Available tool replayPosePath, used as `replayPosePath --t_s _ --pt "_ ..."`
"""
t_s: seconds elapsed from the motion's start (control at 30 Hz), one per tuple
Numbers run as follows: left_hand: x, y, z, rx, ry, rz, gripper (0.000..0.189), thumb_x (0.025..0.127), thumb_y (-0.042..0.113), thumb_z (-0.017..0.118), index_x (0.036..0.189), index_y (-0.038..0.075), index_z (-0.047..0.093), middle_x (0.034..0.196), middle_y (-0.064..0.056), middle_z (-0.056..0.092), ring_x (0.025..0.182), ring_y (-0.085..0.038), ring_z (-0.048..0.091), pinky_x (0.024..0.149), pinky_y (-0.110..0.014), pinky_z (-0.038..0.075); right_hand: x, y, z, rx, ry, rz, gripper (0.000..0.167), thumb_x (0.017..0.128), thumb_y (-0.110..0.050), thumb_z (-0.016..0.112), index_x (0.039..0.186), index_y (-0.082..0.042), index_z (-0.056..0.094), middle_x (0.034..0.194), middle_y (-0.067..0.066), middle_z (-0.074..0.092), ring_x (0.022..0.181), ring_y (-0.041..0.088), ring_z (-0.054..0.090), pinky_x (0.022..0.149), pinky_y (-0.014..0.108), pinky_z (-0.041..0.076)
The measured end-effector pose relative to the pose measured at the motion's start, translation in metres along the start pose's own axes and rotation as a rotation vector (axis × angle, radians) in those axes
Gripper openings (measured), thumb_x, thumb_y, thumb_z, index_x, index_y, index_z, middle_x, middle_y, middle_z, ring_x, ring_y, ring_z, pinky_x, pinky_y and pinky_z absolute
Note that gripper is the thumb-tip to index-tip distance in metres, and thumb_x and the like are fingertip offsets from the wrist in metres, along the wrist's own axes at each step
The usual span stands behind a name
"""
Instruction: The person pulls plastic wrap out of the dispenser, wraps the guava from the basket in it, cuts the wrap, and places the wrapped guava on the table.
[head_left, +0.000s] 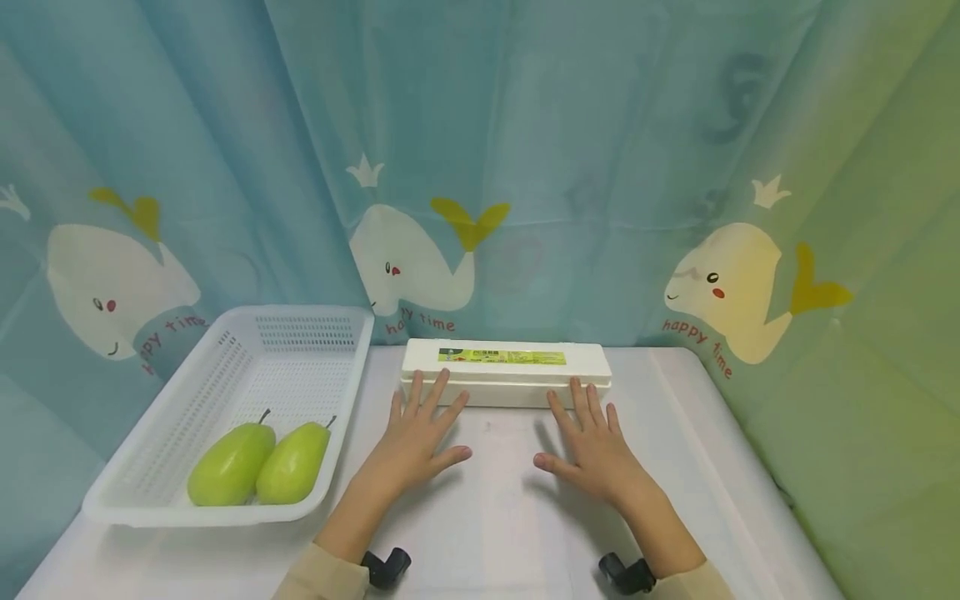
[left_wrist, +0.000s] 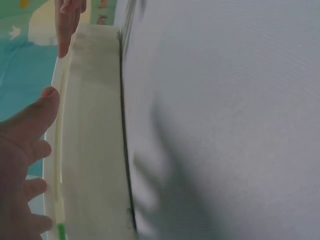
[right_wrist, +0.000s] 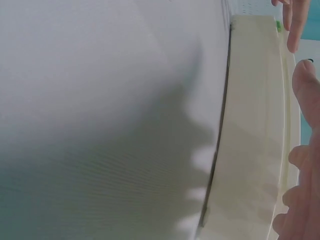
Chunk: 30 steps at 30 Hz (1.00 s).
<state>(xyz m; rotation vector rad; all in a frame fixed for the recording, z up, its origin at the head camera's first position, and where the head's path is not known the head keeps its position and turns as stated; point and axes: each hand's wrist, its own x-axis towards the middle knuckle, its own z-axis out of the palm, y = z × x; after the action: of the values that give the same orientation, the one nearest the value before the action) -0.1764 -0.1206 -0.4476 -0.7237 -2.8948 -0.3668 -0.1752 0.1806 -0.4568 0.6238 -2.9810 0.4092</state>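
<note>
A long white lidded box [head_left: 506,393] lies crosswise at the back of the table, with a yellow-green label [head_left: 501,357] on its lid. My left hand [head_left: 418,442] is spread flat over the table in front of the box, its fingertips overlapping the left part of the front side in the head view. On the other side my right hand [head_left: 592,446] is spread the same way, fingertips at the right part of the box. Neither hand holds anything. Both wrist views show the box's long front side [left_wrist: 95,140] and the hands' shadows on the tablecloth.
To the left stands a white perforated plastic basket [head_left: 347,367] with two green pears [head_left: 232,467] in its near end. A blue-green curtain [head_left: 570,167] with whale prints hangs behind the table [head_left: 487,517]. Black wrist mounts [head_left: 388,569] sit below each hand.
</note>
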Motion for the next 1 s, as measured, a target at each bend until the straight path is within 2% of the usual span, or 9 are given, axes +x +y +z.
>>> replayPosePath --t_s 0.33,0.63,0.8,1.0 --pt "0.002 0.0 -0.008 -0.037 0.02 -0.016 0.079 0.09 0.056 0.065 0.155 0.018 0.038 0.167 -0.015 0.01 0.149 -0.051 0.0 0.112 -0.075 0.014 0.004 -0.002 -0.01 -0.016 0.0 -0.027 0.098 0.088 -0.069 0.056 0.16 -0.015 0.019 0.165 0.023 -0.004 0.151 0.045 -0.003 0.116 0.07 0.009" --pt "0.007 -0.001 -0.005 0.0 0.036 0.002 0.079 0.091 0.058 0.062 0.155 0.018 0.037 0.167 -0.014 0.008 0.15 -0.05 -0.001 0.11 -0.077 0.016 0.005 -0.002 -0.018 -0.019 0.006 -0.037 0.098 0.088 -0.066 0.06 0.16 -0.014 0.019 0.165 0.025 -0.005 0.151 0.047 -0.003 0.116 0.069 0.008" --pt "0.009 -0.001 -0.007 -0.01 0.072 0.008 0.078 0.091 0.055 0.064 0.155 0.018 0.038 0.167 -0.014 0.01 0.15 -0.05 0.001 0.11 -0.077 0.015 0.007 -0.001 -0.022 -0.03 0.019 -0.039 0.098 0.087 -0.066 0.061 0.16 -0.013 0.021 0.165 0.025 -0.001 0.151 0.048 -0.001 0.116 0.07 0.01" --pt "0.012 -0.001 -0.012 -0.026 0.071 0.003 0.078 0.092 0.055 0.063 0.155 0.018 0.036 0.167 -0.013 0.008 0.15 -0.049 -0.001 0.111 -0.077 0.013 0.012 0.001 -0.027 -0.022 0.013 -0.051 0.098 0.088 -0.066 0.059 0.16 -0.013 0.02 0.165 0.026 -0.003 0.15 0.048 -0.003 0.115 0.071 0.01"
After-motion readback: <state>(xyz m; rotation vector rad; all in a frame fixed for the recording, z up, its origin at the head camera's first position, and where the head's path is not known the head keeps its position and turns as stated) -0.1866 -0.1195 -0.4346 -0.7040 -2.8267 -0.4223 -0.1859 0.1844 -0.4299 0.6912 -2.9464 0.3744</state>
